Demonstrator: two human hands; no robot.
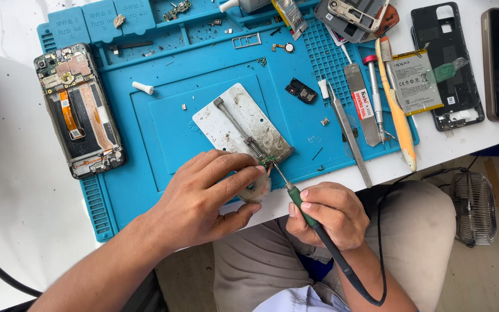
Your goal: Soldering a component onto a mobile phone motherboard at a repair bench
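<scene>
My right hand (329,212) grips a soldering iron (304,209) with a green collar and black cord; its tip touches a tiny circuit board (268,160) clamped at the corner of a metal holder plate (241,124). My left hand (206,193) rests at the blue mat's (145,133) front edge, thumb and fingers closed around a small round whitish spool (256,189), with a fingertip held right beside the board.
An opened phone (79,110) lies on the mat's left. Tweezers (349,136), a metal opening tool (362,104), a screwdriver (375,95), a yellow brush (397,110), a battery (415,81) and phone back covers (446,63) lie at right. A small fan (473,207) stands on the floor.
</scene>
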